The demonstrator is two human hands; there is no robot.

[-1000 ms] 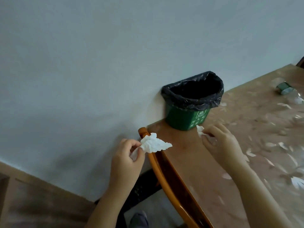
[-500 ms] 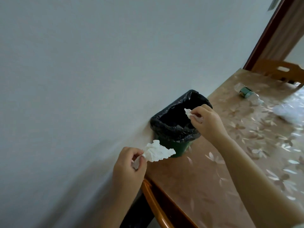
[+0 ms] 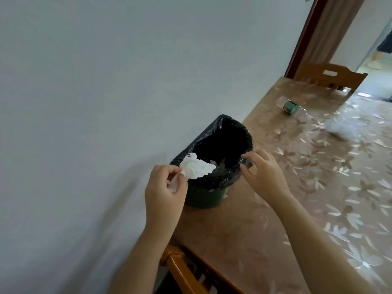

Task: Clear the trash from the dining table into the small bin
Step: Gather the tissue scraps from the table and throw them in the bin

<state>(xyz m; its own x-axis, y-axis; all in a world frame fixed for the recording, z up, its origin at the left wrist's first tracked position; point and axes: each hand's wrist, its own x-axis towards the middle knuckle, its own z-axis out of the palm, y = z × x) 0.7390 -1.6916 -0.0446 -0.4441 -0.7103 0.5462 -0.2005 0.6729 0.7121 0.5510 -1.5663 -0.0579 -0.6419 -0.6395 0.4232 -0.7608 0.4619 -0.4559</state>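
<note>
At the table's wall-side corner: a small green bin stands on the dining table, lined with a black bag folded over its rim.
Left hand: the left hand hangs just beside the bin's near-left rim, thumb and fingertips pinched together.
Left grip holds: a crumpled white tissue, clamped at its lower end; the rest of it sticks out over the bag's rim and partly over the dark opening.
Right hand: the right hand is at the bin's right rim, fingers curled loosely and spread apart, nothing seen between them.
Right contact: its fingertips sit at the edge of the black bag; whether they press on it I cannot tell.
Inside the bin: dark, contents not readable.
Farther along the table: a clear plastic bottle with a green label lies on its side, well apart from the bin; beyond it a blurred pale clump, too smeared to identify.
Table cover: brown with a pale flower print.
Seating: a wooden chair at the far end, another chair back at the near edge.
</note>
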